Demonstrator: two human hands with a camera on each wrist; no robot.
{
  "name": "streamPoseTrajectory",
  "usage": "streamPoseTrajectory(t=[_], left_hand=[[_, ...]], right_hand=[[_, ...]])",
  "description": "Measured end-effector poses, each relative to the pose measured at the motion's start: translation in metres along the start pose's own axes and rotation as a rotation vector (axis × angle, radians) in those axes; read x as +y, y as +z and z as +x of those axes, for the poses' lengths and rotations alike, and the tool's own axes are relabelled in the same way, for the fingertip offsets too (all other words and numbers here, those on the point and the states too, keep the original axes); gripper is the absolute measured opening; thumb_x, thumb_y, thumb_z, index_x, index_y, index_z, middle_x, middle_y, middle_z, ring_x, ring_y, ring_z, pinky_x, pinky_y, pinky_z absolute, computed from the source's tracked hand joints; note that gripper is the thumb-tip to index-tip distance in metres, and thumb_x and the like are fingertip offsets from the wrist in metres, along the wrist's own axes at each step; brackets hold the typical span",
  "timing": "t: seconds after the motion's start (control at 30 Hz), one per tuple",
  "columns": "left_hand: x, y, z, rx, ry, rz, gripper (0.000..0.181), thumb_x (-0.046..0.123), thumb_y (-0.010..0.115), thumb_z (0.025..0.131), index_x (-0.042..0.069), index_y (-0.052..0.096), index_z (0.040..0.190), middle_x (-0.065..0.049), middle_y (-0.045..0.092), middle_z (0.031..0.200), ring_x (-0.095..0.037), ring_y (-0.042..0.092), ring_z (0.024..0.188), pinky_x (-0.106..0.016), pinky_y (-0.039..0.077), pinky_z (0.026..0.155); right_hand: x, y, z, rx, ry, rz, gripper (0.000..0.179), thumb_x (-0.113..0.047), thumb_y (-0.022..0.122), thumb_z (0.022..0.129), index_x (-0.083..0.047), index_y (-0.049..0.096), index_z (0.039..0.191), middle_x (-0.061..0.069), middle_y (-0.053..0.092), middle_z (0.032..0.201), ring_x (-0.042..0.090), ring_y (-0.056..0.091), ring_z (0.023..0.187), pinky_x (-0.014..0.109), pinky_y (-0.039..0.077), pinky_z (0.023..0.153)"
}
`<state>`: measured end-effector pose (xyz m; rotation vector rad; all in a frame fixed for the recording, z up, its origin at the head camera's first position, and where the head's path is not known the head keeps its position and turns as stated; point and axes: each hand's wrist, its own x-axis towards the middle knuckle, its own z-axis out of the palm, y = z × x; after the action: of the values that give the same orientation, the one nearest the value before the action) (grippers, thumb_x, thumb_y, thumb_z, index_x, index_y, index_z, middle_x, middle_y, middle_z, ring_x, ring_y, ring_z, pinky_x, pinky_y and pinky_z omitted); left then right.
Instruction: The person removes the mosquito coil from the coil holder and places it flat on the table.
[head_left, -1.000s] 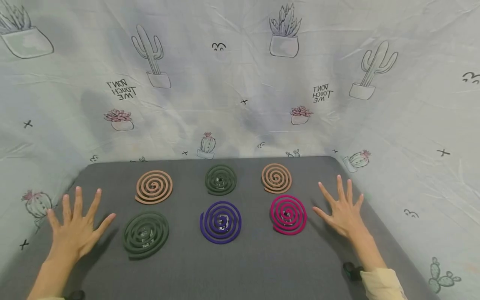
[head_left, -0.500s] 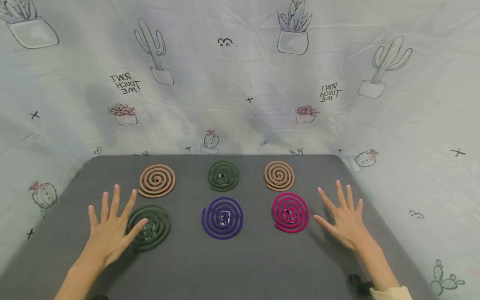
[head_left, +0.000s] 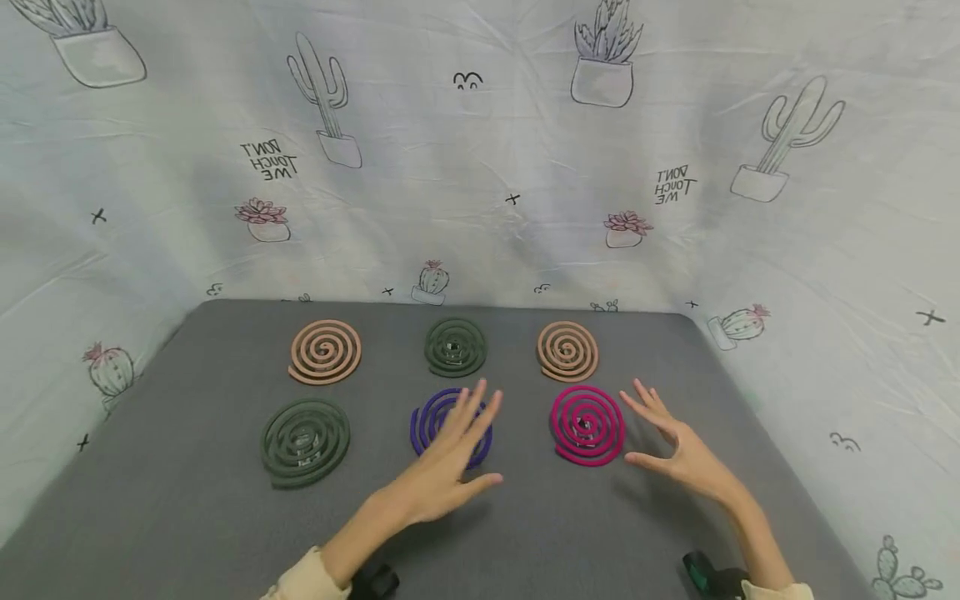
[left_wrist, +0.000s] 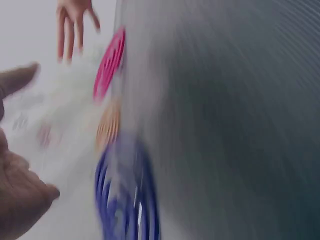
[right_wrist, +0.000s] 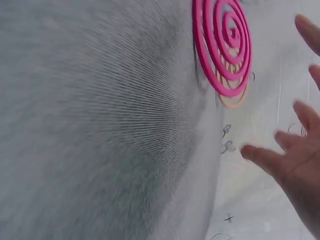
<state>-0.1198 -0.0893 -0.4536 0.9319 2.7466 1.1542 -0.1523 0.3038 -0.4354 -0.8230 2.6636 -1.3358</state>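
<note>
Several spiral mosquito coils lie in two rows in the head view. My left hand (head_left: 442, 471) hovers over the blue-purple coil (head_left: 424, 425), partly hiding it, with fingers spread and nothing held. To its right is a pink coil (head_left: 587, 425). Beside that coil's right edge, my right hand (head_left: 686, 454) hangs above the cloth, thumb and fingers apart, holding nothing. The pink coil (right_wrist: 224, 55) also shows in the right wrist view. The left wrist view is blurred, with the blue-purple coil (left_wrist: 125, 195) below the pink one (left_wrist: 108, 65).
A dark green coil (head_left: 305, 442) lies front left. At the back are an orange-tan coil (head_left: 325, 352), a second green coil (head_left: 455, 347) and another orange-tan coil (head_left: 567, 351). All rest on a grey table (head_left: 187, 467), enclosed by a white cactus-print cloth (head_left: 420, 167).
My left hand has swept right, from left of the front green coil to above the blue-purple one. My right hand has turned, its fingers now toward the pink coil. The coils stay put.
</note>
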Motion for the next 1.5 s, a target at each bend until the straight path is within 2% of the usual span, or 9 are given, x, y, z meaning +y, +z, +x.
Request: streamPoseTrajectory(t=[0.13, 0.17, 0.33, 0.47, 0.6, 0.8, 1.0, 1.3, 1.5], left_hand=[[-0.012, 0.054, 0.051, -0.036, 0.04, -0.021, 0.106, 0.022, 0.081, 0.102, 0.03, 0.009, 0.178, -0.016, 0.005, 0.185, -0.049, 0.01, 0.169, -0.069, 0.036, 0.128], [-0.011, 0.063, 0.061, -0.039, 0.034, -0.015, 0.107, 0.018, 0.082, 0.1, 0.029, 0.011, 0.178, -0.017, 0.007, 0.185, -0.05, 0.012, 0.168, -0.065, 0.038, 0.129], [0.042, 0.053, 0.079, -0.069, -0.084, -0.033, 0.093, -0.003, 0.079, 0.097, 0.008, 0.028, 0.174, -0.025, 0.02, 0.181, -0.057, 0.024, 0.163, -0.062, 0.043, 0.126], [0.047, 0.063, 0.087, -0.004, -0.13, -0.018, 0.09, -0.01, 0.079, 0.094, 0.005, 0.036, 0.171, -0.025, 0.028, 0.178, -0.053, 0.037, 0.159, -0.058, 0.051, 0.121], [0.051, 0.068, 0.093, 0.012, -0.191, -0.045, 0.088, -0.015, 0.079, 0.091, 0.004, 0.042, 0.168, -0.024, 0.035, 0.175, -0.046, 0.044, 0.157, -0.053, 0.051, 0.122], [0.037, 0.087, 0.109, 0.013, -0.238, -0.027, 0.091, -0.02, 0.078, 0.088, 0.006, 0.043, 0.168, -0.022, 0.043, 0.17, -0.044, 0.052, 0.152, -0.063, 0.053, 0.117], [0.009, 0.11, 0.124, 0.062, -0.237, 0.074, 0.089, -0.014, 0.089, 0.081, -0.002, 0.05, 0.161, -0.021, 0.052, 0.161, -0.042, 0.063, 0.14, -0.042, 0.063, 0.107], [0.033, 0.062, 0.12, -0.019, -0.244, -0.122, 0.08, -0.006, 0.093, 0.082, -0.014, 0.055, 0.152, -0.027, 0.057, 0.151, -0.041, 0.065, 0.13, -0.037, 0.063, 0.107], [0.037, 0.054, 0.119, 0.013, -0.274, -0.261, 0.059, -0.005, 0.083, 0.093, -0.016, 0.059, 0.146, -0.031, 0.061, 0.145, -0.034, 0.071, 0.106, -0.03, 0.066, 0.089]], right_hand=[[0.007, -0.004, 0.012, -0.074, -0.011, 0.132, 0.08, -0.001, 0.081, 0.096, 0.001, 0.042, 0.166, -0.042, 0.021, 0.164, -0.028, 0.018, 0.147, 0.07, 0.038, 0.123], [0.009, -0.003, 0.014, -0.082, -0.012, 0.147, 0.079, -0.001, 0.081, 0.096, 0.004, 0.043, 0.165, -0.042, 0.023, 0.163, -0.029, 0.022, 0.145, 0.08, 0.037, 0.117], [0.019, -0.004, 0.018, -0.09, -0.009, 0.167, 0.075, 0.0, 0.081, 0.095, 0.008, 0.046, 0.161, -0.044, 0.028, 0.159, -0.029, 0.025, 0.143, 0.085, 0.037, 0.108], [0.027, -0.003, 0.018, -0.091, -0.038, 0.238, 0.073, 0.007, 0.079, 0.094, 0.013, 0.046, 0.159, -0.043, 0.036, 0.158, -0.024, 0.036, 0.143, 0.042, 0.058, 0.114], [0.032, -0.001, 0.022, -0.105, -0.066, 0.318, 0.073, 0.01, 0.079, 0.093, 0.016, 0.045, 0.157, -0.038, 0.045, 0.157, -0.016, 0.05, 0.139, 0.011, 0.053, 0.106], [0.036, 0.003, 0.028, -0.098, -0.061, 0.338, 0.074, 0.013, 0.081, 0.089, 0.007, 0.053, 0.157, -0.034, 0.052, 0.154, -0.015, 0.053, 0.134, 0.014, 0.059, 0.099], [0.037, 0.005, 0.034, -0.106, -0.011, 0.376, 0.077, 0.014, 0.082, 0.087, 0.004, 0.054, 0.158, -0.029, 0.058, 0.152, -0.014, 0.057, 0.13, 0.016, 0.062, 0.095], [0.04, -0.003, 0.037, -0.146, 0.001, 0.472, 0.074, 0.012, 0.083, 0.088, 0.017, 0.049, 0.154, -0.033, 0.06, 0.147, -0.009, 0.063, 0.128, 0.018, 0.063, 0.092], [0.042, -0.009, 0.037, -0.175, 0.1, 0.486, 0.079, 0.008, 0.086, 0.089, 0.02, 0.045, 0.155, -0.029, 0.06, 0.148, -0.011, 0.062, 0.126, 0.017, 0.06, 0.099]])
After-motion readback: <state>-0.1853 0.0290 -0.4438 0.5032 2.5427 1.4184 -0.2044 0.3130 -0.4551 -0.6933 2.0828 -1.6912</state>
